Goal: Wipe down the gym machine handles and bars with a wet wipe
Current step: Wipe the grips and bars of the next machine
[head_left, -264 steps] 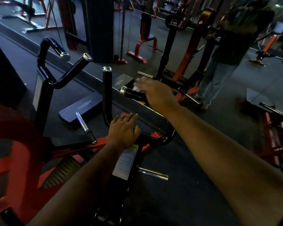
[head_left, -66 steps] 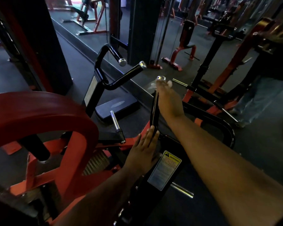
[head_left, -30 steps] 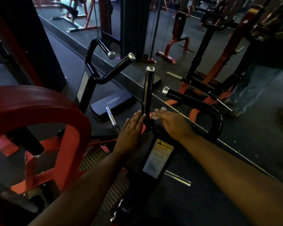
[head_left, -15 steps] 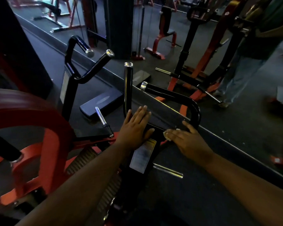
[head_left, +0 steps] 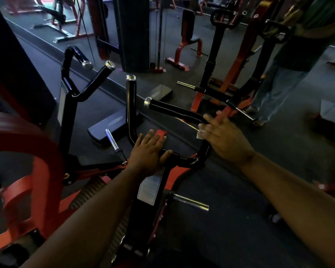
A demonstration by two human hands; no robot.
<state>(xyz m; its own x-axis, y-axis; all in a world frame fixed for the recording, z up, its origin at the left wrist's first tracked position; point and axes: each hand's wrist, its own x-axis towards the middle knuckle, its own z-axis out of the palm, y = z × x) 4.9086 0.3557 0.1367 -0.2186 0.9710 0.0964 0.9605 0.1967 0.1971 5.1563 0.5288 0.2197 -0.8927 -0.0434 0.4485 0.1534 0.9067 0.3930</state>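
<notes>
A black forked handle bar rises from the red gym machine in front of me. Its upright prong (head_left: pixel 130 105) has a chrome cap, and its bent prong (head_left: pixel 172 109) curves round to the right. My left hand (head_left: pixel 148 151) rests flat, fingers straight, on the base of the fork. My right hand (head_left: pixel 223 139) is wrapped round the bend of the right prong, pressing a white wet wipe (head_left: pixel 200 134) against the bar. Only a corner of the wipe shows under the fingers.
A second black forked handle (head_left: pixel 79 82) stands to the left. Chrome weight pegs (head_left: pixel 112 139) (head_left: pixel 191 203) stick out by the frame. A red curved frame (head_left: pixel 27 151) fills the left. A mirror wall ahead reflects machines and a standing person (head_left: pixel 290 60).
My right hand has moved with the wipe from the fork's base up the right side to the bend of the curved prong. My left hand stays on the base.
</notes>
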